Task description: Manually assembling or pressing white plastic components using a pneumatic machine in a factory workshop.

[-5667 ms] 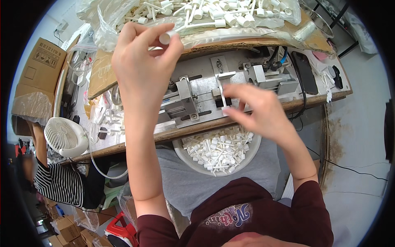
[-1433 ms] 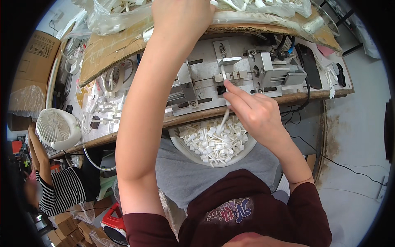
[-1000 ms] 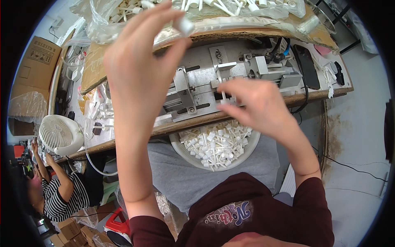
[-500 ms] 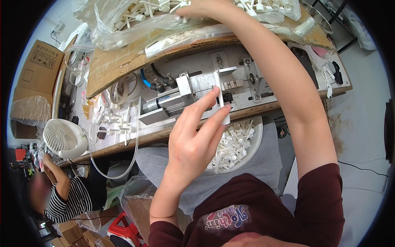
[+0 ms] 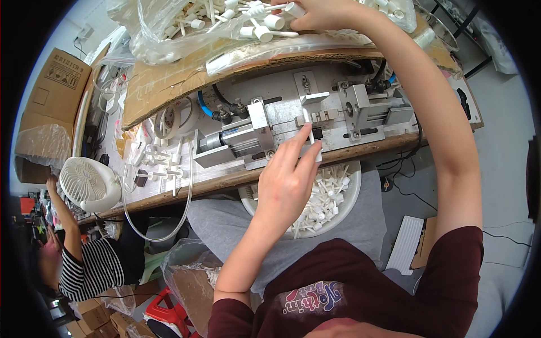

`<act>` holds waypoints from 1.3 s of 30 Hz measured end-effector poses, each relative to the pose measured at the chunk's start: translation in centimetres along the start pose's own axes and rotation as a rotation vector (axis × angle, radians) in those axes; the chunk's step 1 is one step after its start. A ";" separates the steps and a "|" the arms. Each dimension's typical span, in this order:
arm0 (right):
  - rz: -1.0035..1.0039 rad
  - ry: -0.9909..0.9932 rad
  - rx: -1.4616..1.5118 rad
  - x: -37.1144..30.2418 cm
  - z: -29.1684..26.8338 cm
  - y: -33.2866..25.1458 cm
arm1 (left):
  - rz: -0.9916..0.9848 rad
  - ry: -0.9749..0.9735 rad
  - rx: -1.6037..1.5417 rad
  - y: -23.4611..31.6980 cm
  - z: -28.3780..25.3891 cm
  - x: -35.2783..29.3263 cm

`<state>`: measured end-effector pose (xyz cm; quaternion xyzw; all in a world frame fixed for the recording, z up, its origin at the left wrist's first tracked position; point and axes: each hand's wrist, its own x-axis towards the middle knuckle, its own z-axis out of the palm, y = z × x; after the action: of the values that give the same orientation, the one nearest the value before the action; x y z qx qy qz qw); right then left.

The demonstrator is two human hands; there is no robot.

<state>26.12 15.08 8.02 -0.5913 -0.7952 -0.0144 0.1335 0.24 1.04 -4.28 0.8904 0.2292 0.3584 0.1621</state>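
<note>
My left hand [image 5: 286, 183] pinches a white plastic cap with a thin stem [image 5: 310, 134] between thumb and fingers. The stem points away from me, near the small metal blocks [image 5: 322, 116] at the middle of a bench-mounted clamping fixture [image 5: 259, 127]. Up at the cardboard shelf, my right hand [image 5: 327, 15] has its fingers closed on another white stemmed cap [image 5: 294, 9], beside a heap of like caps [image 5: 260, 31] in a clear plastic bag [image 5: 152, 42]. Its fingertips are partly hidden.
A white bowl [image 5: 356, 197] of stemmed caps sits in my lap under the bench edge. Two air cylinders [image 5: 225, 141] flank the fixture. A white fan [image 5: 90, 186] stands at left; beyond it another person in a striped top [image 5: 93, 270] works.
My right hand has moved right along the heap and now has a cap in its fingers. My left hand has shifted right and slightly away with its cap, closer to the metal blocks.
</note>
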 end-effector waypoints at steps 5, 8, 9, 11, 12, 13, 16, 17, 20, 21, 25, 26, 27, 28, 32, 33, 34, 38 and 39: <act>0.092 0.194 -0.110 -2.0 -1.0 -2.2 | 0.038 -0.063 0.150 -0.3 0.8 -0.3; 0.148 0.267 -0.026 -3.0 -0.8 -1.8 | 0.051 -0.081 0.217 -0.2 0.9 0.0; 0.184 0.282 0.056 -3.3 -0.9 -1.9 | 0.054 -0.080 0.237 -0.2 0.8 0.5; 0.213 0.342 0.126 -3.6 -1.1 -1.5 | 0.056 -0.078 0.247 -0.4 0.7 1.0; 0.206 0.385 0.115 -3.4 -0.9 -0.7 | 0.051 -0.079 0.236 -0.4 0.7 1.1; 0.197 0.427 0.106 -3.3 -1.1 -0.9 | 0.045 -0.079 0.227 -0.6 0.8 1.2; 0.267 0.456 0.164 -4.9 -2.5 -1.5 | 0.015 -0.084 0.228 -0.5 0.7 1.0; 0.272 0.479 0.153 -5.1 -2.3 -0.6 | 0.019 -0.080 0.217 -0.5 0.7 1.1; 0.364 0.498 0.263 -5.2 -1.6 1.0 | 0.025 -0.078 0.199 -0.6 0.8 1.0; 0.444 0.471 0.398 -5.4 -1.6 0.9 | 0.024 -0.083 0.203 -0.7 0.8 1.0; 0.466 0.576 0.766 -6.1 -2.1 1.6 | 0.031 -0.114 0.176 -0.6 0.1 1.2; 0.499 0.612 0.840 -6.7 -2.5 1.1 | -0.002 -0.084 0.092 -0.5 -0.1 1.2; 0.456 0.685 0.795 -7.3 -2.5 0.2 | -0.034 -0.053 0.007 -0.1 -0.3 1.2; 0.413 0.757 0.741 -8.0 -2.7 -1.1 | -0.062 -0.020 -0.084 0.2 -0.4 1.4; 0.061 0.837 0.245 -11.6 0.7 -6.4 | -0.216 0.188 -0.566 1.7 -1.9 3.1; -0.190 0.839 0.097 -12.4 1.7 -7.6 | -0.252 0.212 -0.673 1.6 -2.0 3.6; -0.256 0.768 0.100 -13.3 2.3 -9.2 | -0.293 0.239 -0.775 1.4 -2.2 4.0; -0.352 0.746 0.074 -15.7 5.4 -11.6 | -0.308 0.179 -0.807 0.5 -2.4 3.3; -0.333 0.726 0.067 -16.1 5.5 -11.6 | -0.270 0.172 -0.766 0.5 -2.3 3.1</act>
<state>18.38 -2.53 0.63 -0.4060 -0.7815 -0.2178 0.4207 0.75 2.53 -0.66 0.6946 0.2067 0.4662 0.5074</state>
